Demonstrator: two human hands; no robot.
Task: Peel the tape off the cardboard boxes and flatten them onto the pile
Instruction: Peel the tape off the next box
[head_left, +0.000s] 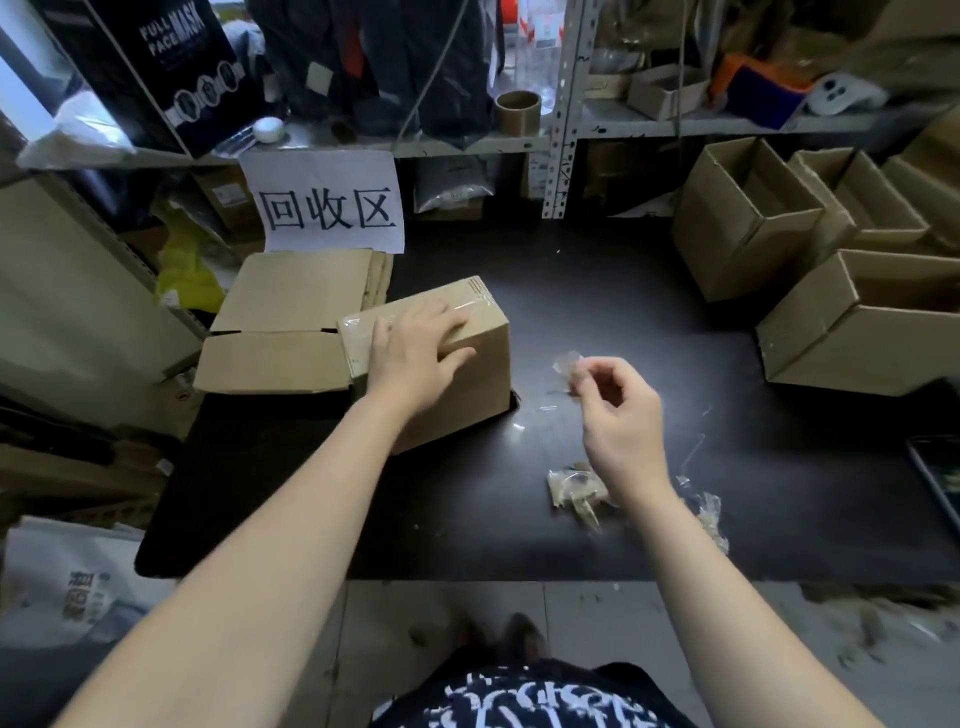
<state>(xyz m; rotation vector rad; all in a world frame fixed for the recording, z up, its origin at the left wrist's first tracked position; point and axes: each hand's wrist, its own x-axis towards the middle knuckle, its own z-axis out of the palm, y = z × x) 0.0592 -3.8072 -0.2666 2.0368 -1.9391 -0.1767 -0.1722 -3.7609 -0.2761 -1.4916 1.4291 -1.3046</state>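
The fingers (586, 372) of the right hand (618, 410), in the centre right of the frame, are curled in and pinch a small scrap of clear tape (566, 364) between thumb and forefinger, held just above the counter (597, 291). The fingers (441, 318) of the left hand (415, 358) lie straight and spread, gripping nothing, pressing flat on top of the cardboard box (467, 384).

That box stands closed at the centre left of the frame, on the dark counter. It is plain brown with sharp, undented corners, and a glossy clear strip (480, 306) runs along its top seam and wraps over the ends. How much of the strip is already lifted is hard to tell under the hand.

The step in hand looks like peeling. One bit has come away and the box is not yet opened or flattened. The next move probably calls for dropping the scrap onto the tape scraps (576, 491) at lower centre right. Then a loose edge of the strip has to be found and pulled along the seam while the left hand steadies the box.

Just left of the box and touching it lies the pile of flattened boxes (291, 322), below a paper sign (327, 202). More open boxes (753, 223) wait at the upper right.
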